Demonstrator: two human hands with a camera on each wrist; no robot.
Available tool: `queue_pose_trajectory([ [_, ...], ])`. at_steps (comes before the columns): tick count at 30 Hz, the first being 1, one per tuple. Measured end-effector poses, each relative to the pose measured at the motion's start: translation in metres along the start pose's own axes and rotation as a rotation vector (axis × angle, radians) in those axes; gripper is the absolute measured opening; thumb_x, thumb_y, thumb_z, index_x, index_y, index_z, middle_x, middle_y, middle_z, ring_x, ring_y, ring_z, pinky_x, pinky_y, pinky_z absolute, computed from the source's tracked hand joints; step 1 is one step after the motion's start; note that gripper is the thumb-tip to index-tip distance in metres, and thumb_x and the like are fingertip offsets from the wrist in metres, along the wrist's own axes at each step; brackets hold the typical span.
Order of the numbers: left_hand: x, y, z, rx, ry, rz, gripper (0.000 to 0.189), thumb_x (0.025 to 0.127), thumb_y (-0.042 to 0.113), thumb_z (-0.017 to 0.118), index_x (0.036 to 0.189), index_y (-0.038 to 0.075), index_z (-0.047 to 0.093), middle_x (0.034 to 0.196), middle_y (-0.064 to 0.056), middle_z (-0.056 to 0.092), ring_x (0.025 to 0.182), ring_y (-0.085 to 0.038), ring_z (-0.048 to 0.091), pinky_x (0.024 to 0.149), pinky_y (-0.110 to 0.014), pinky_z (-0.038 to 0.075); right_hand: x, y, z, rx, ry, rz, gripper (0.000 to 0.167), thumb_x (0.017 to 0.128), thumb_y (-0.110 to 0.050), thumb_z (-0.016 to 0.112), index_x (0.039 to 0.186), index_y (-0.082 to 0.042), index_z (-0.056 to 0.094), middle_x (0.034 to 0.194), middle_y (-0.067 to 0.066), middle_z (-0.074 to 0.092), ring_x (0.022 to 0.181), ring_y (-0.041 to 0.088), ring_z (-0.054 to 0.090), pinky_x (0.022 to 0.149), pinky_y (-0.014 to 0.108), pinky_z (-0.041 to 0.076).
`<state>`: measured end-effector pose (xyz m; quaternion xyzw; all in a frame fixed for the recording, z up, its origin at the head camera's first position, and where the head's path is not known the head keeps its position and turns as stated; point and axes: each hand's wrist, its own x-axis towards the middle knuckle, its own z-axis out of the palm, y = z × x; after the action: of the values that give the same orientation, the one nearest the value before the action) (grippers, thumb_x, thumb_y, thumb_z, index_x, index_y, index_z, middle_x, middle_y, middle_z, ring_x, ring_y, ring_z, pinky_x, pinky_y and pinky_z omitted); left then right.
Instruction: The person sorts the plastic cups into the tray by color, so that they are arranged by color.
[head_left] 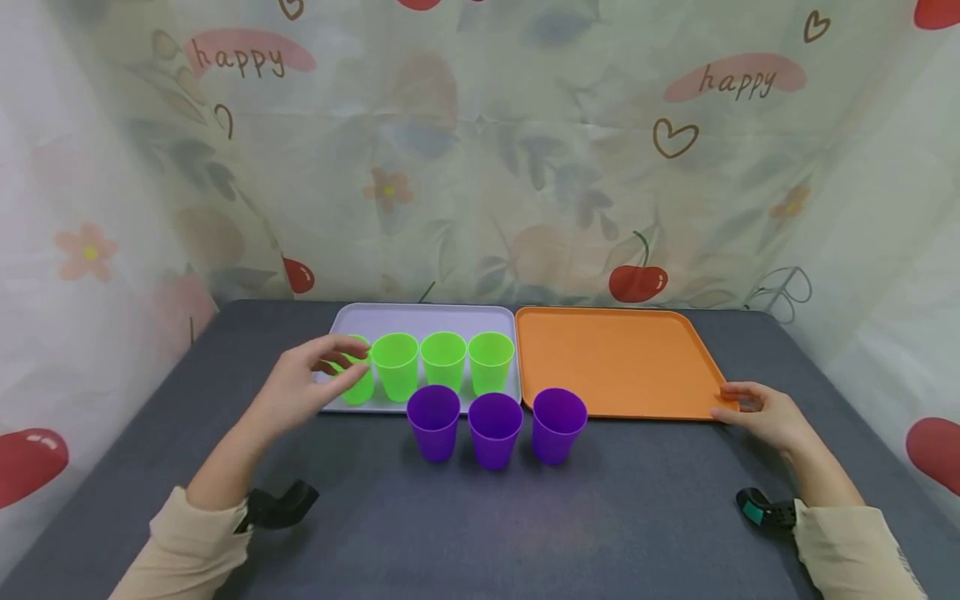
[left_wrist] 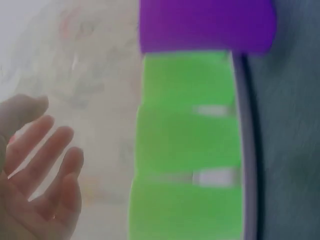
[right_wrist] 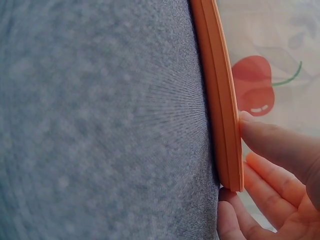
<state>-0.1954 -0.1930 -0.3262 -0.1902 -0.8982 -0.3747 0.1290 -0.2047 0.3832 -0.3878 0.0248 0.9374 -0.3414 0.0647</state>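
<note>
In the head view my left hand [head_left: 302, 382] hovers in front of the leftmost green cup [head_left: 360, 392], partly hiding it. Its thumb and fingers are parted with nothing between them. The left wrist view shows that hand [left_wrist: 42, 185] apart from the row of green cups [left_wrist: 187, 140]. At the orange tray's [head_left: 615, 362] front right corner, my right hand [head_left: 768, 417] grips the edge. Seen from the right wrist, the thumb touches the rim and other fingers lie around the corner. Several green cups [head_left: 396, 367] stand upright in a row on the lavender tray [head_left: 423, 315].
Three upright purple cups stand on the dark grey table [head_left: 510, 533] before the trays: a left one [head_left: 433, 429], a middle one [head_left: 495, 437] and a right one [head_left: 557, 429]. A printed curtain [head_left: 480, 167] hangs behind. The two trays lie side by side.
</note>
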Motion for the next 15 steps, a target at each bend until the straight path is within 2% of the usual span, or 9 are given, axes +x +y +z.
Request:
queue_pose_trajectory([
  [4,0.001,0.012,0.019,-0.029,-0.070,0.077,0.028,0.083,0.015,0.070,0.110,0.008,0.064,0.107,-0.007,0.067,0.091,-0.017,0.064,0.080,-0.036,0.052,0.001,0.000,0.000,-0.008,0.004,-0.008,0.069,0.089,-0.040,0.060,0.134,0.007,0.040,0.137,0.034,0.040,0.120,0.050,0.043,0.091,0.054,0.044],
  [9,0.001,0.022,0.037,-0.035,-0.122,0.163,0.037,0.079,0.020,0.074,0.113,0.011,0.062,0.109,-0.002,0.066,0.097,-0.019,0.062,0.081,-0.036,0.052,0.001,0.000,0.000,-0.012,0.006,-0.005,0.069,0.089,-0.040,0.061,0.134,0.007,0.040,0.136,0.034,0.041,0.120,0.050,0.043,0.091,0.054,0.043],
  [13,0.001,0.023,0.046,-0.035,-0.140,0.181,0.043,0.077,0.024,0.076,0.115,0.012,0.061,0.111,-0.002,0.064,0.100,-0.022,0.060,0.083,-0.038,0.051,0.001,0.000,0.000,-0.015,0.004,-0.002,0.068,0.089,-0.040,0.060,0.134,0.007,0.040,0.136,0.034,0.040,0.120,0.049,0.044,0.091,0.054,0.044],
  [15,0.001,0.023,0.049,-0.047,-0.150,0.171,0.045,0.075,0.025,0.077,0.116,0.012,0.060,0.112,-0.004,0.063,0.101,-0.024,0.059,0.084,-0.040,0.050,0.000,0.001,0.000,-0.016,0.002,-0.002,0.068,0.089,-0.040,0.060,0.134,0.007,0.040,0.137,0.034,0.040,0.120,0.049,0.043,0.090,0.053,0.044],
])
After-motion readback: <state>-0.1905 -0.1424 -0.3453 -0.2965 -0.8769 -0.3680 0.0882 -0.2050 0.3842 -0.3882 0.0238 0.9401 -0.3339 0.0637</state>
